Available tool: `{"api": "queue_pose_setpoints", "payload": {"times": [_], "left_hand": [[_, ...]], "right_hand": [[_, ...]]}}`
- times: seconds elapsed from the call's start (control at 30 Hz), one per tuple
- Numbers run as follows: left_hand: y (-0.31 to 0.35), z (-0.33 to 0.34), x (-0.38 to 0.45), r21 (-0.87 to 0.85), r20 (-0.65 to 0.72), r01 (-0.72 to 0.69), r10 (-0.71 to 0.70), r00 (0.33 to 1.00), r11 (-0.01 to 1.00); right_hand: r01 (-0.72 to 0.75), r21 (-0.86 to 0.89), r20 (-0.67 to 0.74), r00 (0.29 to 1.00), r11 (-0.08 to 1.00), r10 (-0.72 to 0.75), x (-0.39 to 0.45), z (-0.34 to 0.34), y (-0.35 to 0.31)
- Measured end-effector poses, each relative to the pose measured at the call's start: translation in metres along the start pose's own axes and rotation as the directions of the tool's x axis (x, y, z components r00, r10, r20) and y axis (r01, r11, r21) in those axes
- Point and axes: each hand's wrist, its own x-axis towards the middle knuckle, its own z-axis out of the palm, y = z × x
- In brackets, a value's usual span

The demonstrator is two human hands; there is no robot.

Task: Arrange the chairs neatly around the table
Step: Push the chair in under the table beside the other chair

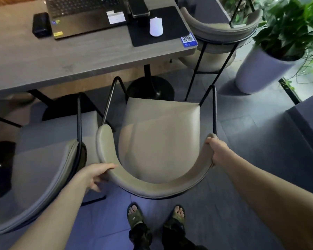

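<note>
left hand (pixel 96 175): clamped on the left curve of the backrest, thumb on top, fingers curled under the rim.
right hand (pixel 218 150): closed around the right end of the same backrest, just below the black frame post.
held chair (pixel 159 141): beige seat facing the desk, front edge short of the desk edge, seat wholly out in the open and turned slightly off square.
left chair (pixel 43 159): just beside the held one, its front partly under the desk.
far chair (pixel 222 27): at the desk's right end, near the potted plant (pixel 285 33).
desk (pixel 61 56): carries a laptop (pixel 85 13), a mouse (pixel 156 27) and a mouse pad (pixel 163 24).
progress: judged midway; this chair looks still to be squared and pushed in, and the other two may want checking for alignment.
</note>
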Motion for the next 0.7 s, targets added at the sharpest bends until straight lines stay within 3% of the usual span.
{"api": "queue_pose_setpoints", "payload": {"times": [0.13, 0.27, 0.4, 0.57, 0.7], "left_hand": [[0.024, -0.009, 0.009, -0.251, -0.129, -0.163, 0.134, 0.983, 0.954], [0.045, -0.009, 0.017, -0.315, -0.235, -0.237, 0.166, 0.958, 0.919], [0.058, -0.006, 0.021, -0.389, -0.199, -0.207, 0.137, 0.97, 0.898], [0.06, -0.008, 0.022, -0.405, -0.175, -0.175, 0.112, 0.978, 0.897], [0.05, -0.001, 0.013, -0.425, -0.131, -0.127, 0.078, 0.988, 0.896]], "right_hand": [[0.091, -0.003, -0.003, 0.996, 0.996, -0.091, -0.004, -0.005, 0.017], [0.009, 0.083, 0.049, 0.999, 0.997, -0.013, -0.016, -0.004, 0.05], [-0.058, 0.122, 0.133, 0.99, 0.991, 0.041, -0.022, -0.005, 0.049], [-0.019, 0.2, 0.058, 0.998, 0.98, 0.008, -0.024, 0.0, 0.049], [0.008, 0.152, 0.046, 0.999, 0.988, -0.016, -0.017, -0.002, 0.044]]}}
